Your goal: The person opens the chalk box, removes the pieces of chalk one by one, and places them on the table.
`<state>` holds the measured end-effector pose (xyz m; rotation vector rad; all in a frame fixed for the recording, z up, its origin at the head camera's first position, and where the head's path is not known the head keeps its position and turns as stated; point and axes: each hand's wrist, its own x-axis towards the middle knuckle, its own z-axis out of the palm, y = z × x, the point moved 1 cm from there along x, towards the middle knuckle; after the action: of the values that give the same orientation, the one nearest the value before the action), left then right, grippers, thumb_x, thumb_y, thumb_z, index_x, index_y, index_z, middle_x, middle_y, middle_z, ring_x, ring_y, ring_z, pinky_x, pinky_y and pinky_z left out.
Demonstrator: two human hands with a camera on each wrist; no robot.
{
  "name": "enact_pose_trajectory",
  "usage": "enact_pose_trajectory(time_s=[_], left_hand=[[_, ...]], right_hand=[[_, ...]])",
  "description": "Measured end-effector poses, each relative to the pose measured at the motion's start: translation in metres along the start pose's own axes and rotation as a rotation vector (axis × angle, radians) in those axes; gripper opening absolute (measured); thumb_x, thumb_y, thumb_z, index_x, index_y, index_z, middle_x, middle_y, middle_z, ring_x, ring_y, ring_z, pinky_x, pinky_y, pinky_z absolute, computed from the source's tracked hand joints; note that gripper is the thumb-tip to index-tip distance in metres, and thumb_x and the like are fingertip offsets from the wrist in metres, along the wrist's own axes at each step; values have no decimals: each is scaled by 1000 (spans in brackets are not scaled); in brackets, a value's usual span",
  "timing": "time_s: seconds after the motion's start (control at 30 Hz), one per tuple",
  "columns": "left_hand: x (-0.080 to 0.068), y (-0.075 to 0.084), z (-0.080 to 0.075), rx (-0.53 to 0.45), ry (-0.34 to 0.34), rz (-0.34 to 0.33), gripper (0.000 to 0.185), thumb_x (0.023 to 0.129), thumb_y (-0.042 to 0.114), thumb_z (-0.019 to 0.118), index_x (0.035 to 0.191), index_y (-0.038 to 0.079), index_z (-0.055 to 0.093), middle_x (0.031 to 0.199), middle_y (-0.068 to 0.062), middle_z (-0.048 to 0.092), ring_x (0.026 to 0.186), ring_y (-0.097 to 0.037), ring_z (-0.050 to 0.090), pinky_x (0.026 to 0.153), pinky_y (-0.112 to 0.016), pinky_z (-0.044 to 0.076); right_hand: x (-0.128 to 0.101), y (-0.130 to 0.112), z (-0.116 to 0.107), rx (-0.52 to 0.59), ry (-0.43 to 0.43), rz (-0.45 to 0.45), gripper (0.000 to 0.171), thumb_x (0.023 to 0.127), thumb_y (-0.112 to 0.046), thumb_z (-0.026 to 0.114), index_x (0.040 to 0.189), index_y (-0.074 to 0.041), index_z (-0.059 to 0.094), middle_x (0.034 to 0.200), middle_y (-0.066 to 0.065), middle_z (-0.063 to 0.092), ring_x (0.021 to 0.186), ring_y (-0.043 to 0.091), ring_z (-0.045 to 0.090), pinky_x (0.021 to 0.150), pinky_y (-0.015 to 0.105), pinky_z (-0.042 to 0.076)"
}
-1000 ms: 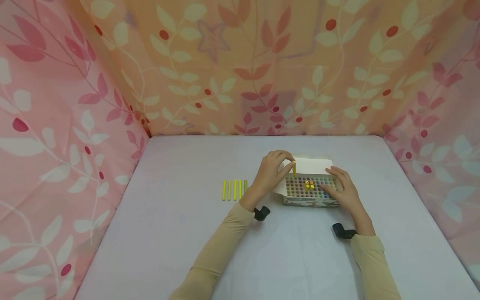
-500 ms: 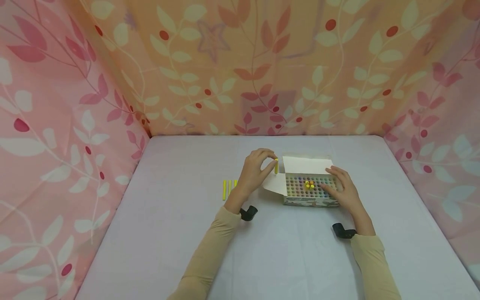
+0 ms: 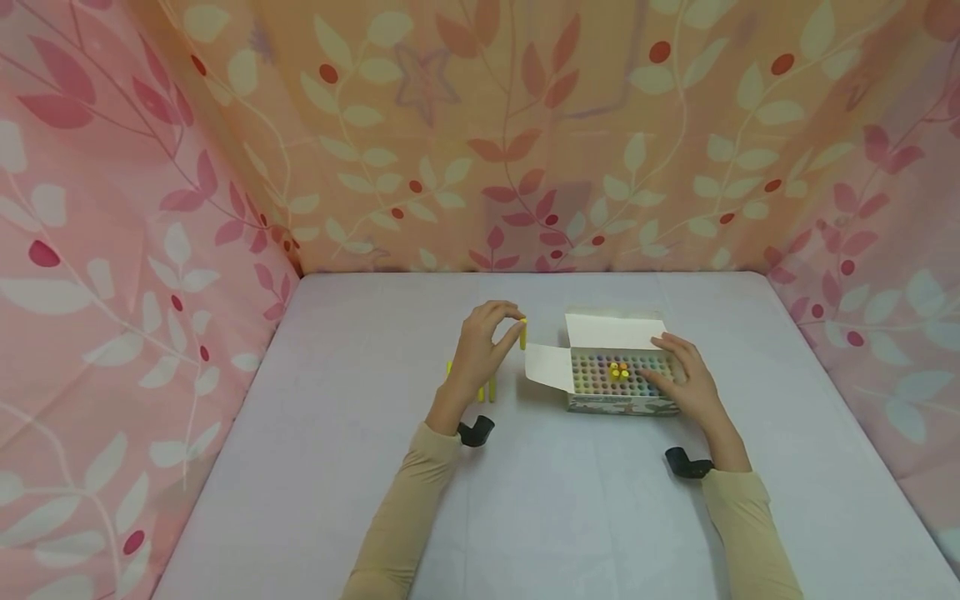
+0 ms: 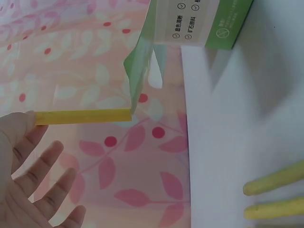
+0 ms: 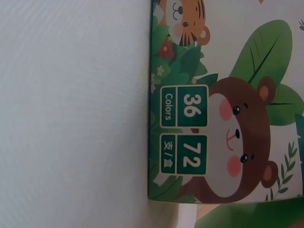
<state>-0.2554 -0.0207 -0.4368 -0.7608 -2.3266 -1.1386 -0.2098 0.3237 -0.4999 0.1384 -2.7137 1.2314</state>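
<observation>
Yellow stick (image 3: 522,332) pinched in left hand (image 3: 480,350), clear of box (image 3: 618,379) flap.

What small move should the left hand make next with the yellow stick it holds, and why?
Probably lower the yellow stick beside the row of yellow sticks on the table. The left hand pinches it above them, away from the open box that the right hand rests on.

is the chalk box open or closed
Open: the box has its lid flap raised and its side flap spread out, exposing rows of stick ends.
</observation>
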Motion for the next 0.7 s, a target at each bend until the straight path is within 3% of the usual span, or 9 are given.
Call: enact_pose_trajectory(time_s=[0.33, 0.7], left_hand=[[-10, -10, -13, -13, 42, -34, 19, 91, 25, 60, 102, 11, 66, 111, -6, 63, 110, -19, 53, 96, -40, 39], [-29, -24, -31, 19, 35, -117, 18, 90, 23, 61, 104, 13, 64, 115, -4, 60, 111, -22, 52, 96, -45, 38]], right_hand=[[1, 4, 0, -3, -14, 10, 60, 84, -29, 68, 136, -10, 43, 146, 17, 26, 134, 45, 21, 97, 71, 18], [1, 5, 0, 7, -14, 1, 60, 84, -28, 69, 136, -11, 43, 147, 16, 26, 134, 45, 21, 95, 72, 18]])
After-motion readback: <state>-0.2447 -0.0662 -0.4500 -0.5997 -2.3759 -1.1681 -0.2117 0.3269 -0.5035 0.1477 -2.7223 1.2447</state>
